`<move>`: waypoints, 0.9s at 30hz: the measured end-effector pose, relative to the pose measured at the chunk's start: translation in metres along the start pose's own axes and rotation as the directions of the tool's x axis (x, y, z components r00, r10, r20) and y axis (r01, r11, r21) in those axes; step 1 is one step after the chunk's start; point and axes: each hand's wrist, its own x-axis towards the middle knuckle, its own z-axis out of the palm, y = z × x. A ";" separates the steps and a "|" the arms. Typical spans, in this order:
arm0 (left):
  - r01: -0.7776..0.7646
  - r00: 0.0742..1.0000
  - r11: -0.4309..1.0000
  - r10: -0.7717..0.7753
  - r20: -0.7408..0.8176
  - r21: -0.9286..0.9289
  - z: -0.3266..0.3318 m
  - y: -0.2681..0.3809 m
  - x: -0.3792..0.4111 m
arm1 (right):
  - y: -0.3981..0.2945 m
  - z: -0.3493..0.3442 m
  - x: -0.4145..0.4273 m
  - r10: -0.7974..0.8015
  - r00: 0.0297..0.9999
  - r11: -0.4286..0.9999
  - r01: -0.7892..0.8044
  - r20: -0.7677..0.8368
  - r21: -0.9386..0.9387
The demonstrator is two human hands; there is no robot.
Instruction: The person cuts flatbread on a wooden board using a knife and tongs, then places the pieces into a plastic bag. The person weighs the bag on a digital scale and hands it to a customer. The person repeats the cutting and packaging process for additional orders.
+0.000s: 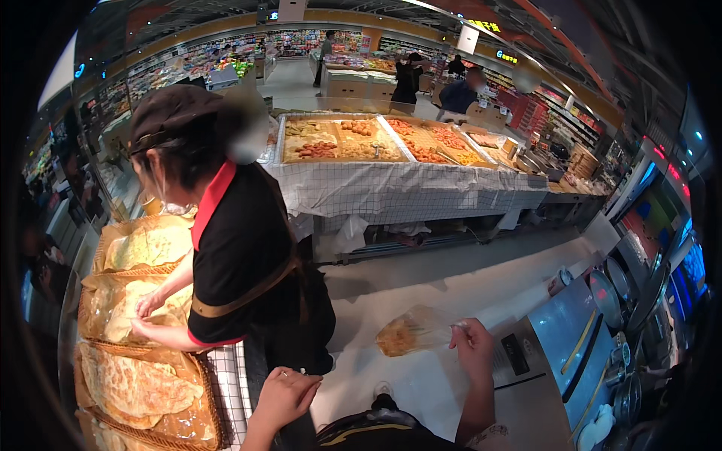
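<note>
My right hand (472,344) grips the gathered top of a clear plastic bag (406,332), which hangs out to the left over the floor with orange-brown food inside. Near the counter's edge, my left hand (289,394) is bent with its fingers curled; whether it holds anything small is hard to tell. Flatbreads (135,389) lie on brown paper in a wicker basket (211,394) to the left of that hand. A co-worker in a dark cap and black shirt (242,253) leans over the middle basket, both hands at a flatbread (121,315).
A steel counter (519,383) with rods (581,355) and round metal pans (606,299) stands at the right. Ahead, trays of food (344,138) rest on a cloth-covered table (395,186). Pale floor (361,293) lies between. Several people stand farther off among shop shelves.
</note>
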 end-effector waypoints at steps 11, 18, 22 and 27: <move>0.054 0.999 0.916 -0.048 0.025 -0.398 0.137 -0.027 0.251 | 0.128 -0.026 0.237 0.262 0.954 0.959 -0.275 0.148 0.075; 0.437 0.863 0.873 -0.475 -0.174 -0.216 0.119 -0.089 0.278 | 0.136 0.098 0.399 0.251 0.666 0.777 -0.572 0.703 0.264; 0.594 0.634 0.683 -0.723 -0.276 -0.425 0.118 -0.121 0.282 | 0.112 0.198 0.472 0.179 0.681 0.731 -0.575 0.710 0.367; 0.554 0.532 0.650 -0.757 -0.380 -0.520 0.122 -0.181 0.321 | 0.022 0.332 0.580 0.028 0.534 0.546 -0.716 0.845 0.435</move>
